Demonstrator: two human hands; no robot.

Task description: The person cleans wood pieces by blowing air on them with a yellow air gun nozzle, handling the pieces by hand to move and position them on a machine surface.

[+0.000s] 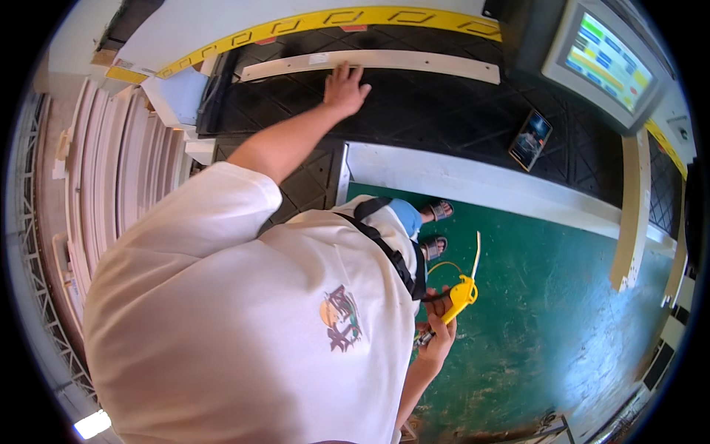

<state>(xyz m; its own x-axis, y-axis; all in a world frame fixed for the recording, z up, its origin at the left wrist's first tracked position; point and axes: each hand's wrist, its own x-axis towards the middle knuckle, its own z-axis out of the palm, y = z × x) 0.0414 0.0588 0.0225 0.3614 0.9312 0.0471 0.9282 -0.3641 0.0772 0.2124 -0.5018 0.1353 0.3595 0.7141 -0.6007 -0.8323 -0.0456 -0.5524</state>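
Note:
A long, narrow, pale board with a few small dark holes and a white label lies across the black, ridged work surface. Fingertips of my left hand rest on the board's near edge, left of its middle, with the fingers spread and nothing gripped. Down by my right side, my right hand is wrapped round a yellow air blow gun. Its thin nozzle points up and away from me, over the floor. A thin yellow hose shows beside the gun, and part of the handle is hidden by my fingers.
A yellow machine beam runs behind the board. A lit control screen stands far right, with a phone-like dark rectangle on the work surface below it. Another pale board juts over the right edge. Boards are stacked at left.

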